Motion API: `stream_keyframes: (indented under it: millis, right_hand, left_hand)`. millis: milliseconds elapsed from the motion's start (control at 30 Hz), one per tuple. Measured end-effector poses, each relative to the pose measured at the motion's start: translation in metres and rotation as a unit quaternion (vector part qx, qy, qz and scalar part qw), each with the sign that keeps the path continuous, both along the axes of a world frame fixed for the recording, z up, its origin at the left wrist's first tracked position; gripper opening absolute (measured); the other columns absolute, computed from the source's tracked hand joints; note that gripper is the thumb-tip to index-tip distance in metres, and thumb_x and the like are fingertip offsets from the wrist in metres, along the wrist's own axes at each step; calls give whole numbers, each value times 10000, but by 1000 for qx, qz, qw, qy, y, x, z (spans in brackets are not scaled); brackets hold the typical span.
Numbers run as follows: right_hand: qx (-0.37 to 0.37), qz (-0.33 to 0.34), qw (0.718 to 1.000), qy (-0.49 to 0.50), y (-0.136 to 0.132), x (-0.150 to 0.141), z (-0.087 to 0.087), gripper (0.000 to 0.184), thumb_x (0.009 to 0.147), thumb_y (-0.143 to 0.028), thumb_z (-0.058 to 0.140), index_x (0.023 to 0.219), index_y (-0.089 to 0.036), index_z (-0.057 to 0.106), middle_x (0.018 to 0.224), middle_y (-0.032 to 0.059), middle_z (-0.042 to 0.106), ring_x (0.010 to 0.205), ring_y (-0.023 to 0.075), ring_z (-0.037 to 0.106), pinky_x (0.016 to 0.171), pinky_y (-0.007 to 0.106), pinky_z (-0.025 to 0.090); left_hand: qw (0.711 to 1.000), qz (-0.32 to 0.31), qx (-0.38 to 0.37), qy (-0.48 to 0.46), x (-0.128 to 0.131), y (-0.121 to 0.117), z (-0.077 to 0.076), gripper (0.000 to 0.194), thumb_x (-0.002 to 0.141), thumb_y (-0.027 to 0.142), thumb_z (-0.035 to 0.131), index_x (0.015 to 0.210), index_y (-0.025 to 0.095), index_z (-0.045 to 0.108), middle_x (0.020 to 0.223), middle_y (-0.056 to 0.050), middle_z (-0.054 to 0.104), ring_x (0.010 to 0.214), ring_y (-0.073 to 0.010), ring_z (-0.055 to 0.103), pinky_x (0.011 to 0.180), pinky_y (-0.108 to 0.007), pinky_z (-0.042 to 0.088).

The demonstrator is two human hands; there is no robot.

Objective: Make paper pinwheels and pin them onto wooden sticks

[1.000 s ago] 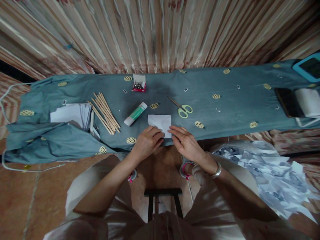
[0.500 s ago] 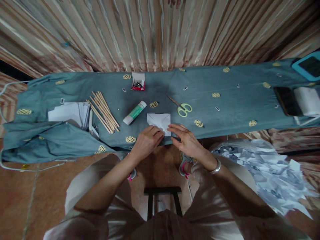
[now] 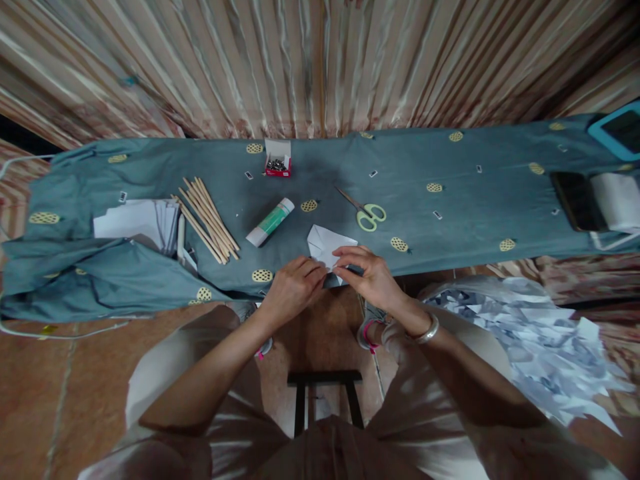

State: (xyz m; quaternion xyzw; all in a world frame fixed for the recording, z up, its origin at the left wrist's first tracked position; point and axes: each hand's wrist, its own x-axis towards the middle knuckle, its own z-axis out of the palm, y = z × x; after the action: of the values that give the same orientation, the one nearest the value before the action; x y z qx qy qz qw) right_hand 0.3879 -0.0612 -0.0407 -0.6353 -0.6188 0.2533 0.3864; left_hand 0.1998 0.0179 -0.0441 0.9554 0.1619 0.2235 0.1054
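A small folded white paper (image 3: pixel 324 243) lies tilted at the near edge of the cloth-covered table, between my hands. My left hand (image 3: pixel 296 285) pinches its lower left edge with curled fingers. From the other side, my right hand (image 3: pixel 367 273) grips the lower right part between thumb and fingers. My fingertips hide part of the paper's near edge. Just beyond it on the left lies a green and white glue stick (image 3: pixel 271 222). Scissors (image 3: pixel 369 215) with light green handles rest to the upper right of the paper.
An open red and white box (image 3: pixel 278 160) of small metal pieces stands at the back. Several wooden sticks (image 3: pixel 207 220) and a stack of white paper (image 3: pixel 137 223) lie left. A phone (image 3: pixel 577 200) lies far right. Below on the right is a bag of paper scraps (image 3: pixel 525 340).
The paper has turned clockwise and shifted slightly right. My right hand's fingers have closed from a spread pose onto its near edge.
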Motion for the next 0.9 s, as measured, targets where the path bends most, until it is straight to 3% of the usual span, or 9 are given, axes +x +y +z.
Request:
stream_keyframes:
  millis: [200, 900]
  right_hand:
    - [11, -36, 999, -22, 9, -5, -5, 108, 854, -191, 625, 775, -216, 695, 1104, 65, 707, 1059, 227, 621, 956, 412, 471]
    - [31, -41, 996, -77, 4, -10, -3, 71, 880, -226, 624, 842, -208, 681, 1110, 82, 699, 1046, 237, 626, 950, 416, 480]
  left_hand:
    - [999, 17, -28, -6, 1, 0, -1, 205, 956, 184, 500, 1119, 129, 613, 922, -73, 701, 861, -191, 626, 759, -308, 541]
    - [997, 10, -68, -30, 1, 2, -5, 192, 954, 182, 512, 1057, 135, 667, 955, -79, 696, 881, -185, 594, 752, -309, 548]
